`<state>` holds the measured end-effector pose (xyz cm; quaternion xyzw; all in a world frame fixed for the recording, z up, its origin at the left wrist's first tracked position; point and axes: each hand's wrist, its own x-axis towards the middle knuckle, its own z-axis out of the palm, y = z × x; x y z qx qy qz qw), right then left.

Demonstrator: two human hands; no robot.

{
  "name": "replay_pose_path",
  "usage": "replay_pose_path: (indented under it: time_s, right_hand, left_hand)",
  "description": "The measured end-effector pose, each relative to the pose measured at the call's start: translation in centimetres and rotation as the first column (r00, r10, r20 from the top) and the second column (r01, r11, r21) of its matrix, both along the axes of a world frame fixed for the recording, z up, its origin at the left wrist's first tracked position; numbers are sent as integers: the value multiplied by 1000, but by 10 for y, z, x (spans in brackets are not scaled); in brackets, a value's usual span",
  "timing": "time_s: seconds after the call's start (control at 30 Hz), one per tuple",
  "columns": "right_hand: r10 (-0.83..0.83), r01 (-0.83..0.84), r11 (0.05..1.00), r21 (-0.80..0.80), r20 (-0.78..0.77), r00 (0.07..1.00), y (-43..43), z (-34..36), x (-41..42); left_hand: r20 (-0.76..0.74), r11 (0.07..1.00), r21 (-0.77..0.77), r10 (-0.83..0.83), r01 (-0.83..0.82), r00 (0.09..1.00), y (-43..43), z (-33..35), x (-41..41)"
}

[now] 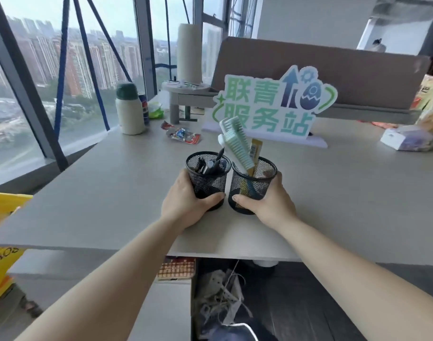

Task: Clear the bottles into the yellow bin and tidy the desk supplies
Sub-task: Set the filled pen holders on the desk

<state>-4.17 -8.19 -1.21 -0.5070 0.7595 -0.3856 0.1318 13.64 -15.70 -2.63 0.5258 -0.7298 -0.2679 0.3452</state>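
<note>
— Both forearms are reaching out over the near edge of the surface (87, 193). What are the hands doing?

— Each is wrapping a black mesh cup. The left hand (186, 203) is closing its grip around the left pen cup (207, 179), thumb lying across the near wall low down. The right hand (267, 200) is holding the right cup (253, 185) the same way, thumb pointing toward the other thumb.

— Are the cups touching?

— Their rims are sitting just beside each other; whether they are touching, I cannot tell. Both are standing upright on the surface.

— What is sitting inside them?

— Dark pens (211, 164) are leaning in the cup under the left grip. A pale green comb (236, 143) and a yellow packet (255, 150) are sticking up out of the one under the right grip.

— And the bottles?

— A white bottle with a dark green cap (129, 110) is standing well beyond the left grip, near the window. Crumpled wrappers (183, 136) are lying between it and the cups. A green lettered sign (272, 107) is standing straight behind both grips.

— The bin?

— A yellow bin edge (3, 207) is showing far out to the left of the left grip, below the surface.
</note>
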Motion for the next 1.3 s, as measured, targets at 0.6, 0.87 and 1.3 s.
replay_pose_path:
  time_s: [0.6,0.87,1.3]
  right_hand:
    - [-351,356,933,-57,78,933,61,-3,-340]
    - [-396,398,913,-87,37,917,39,-12,-455]
    - [-395,396,907,-143,38,918,-81,-16,-589]
  left_hand:
    - [109,968,39,-252,249,962,22,9,-375]
    - [15,976,1,-217,217,976,3,-5,-504]
    - [100,996,-83,-30,39,995,-84,-11,-630]
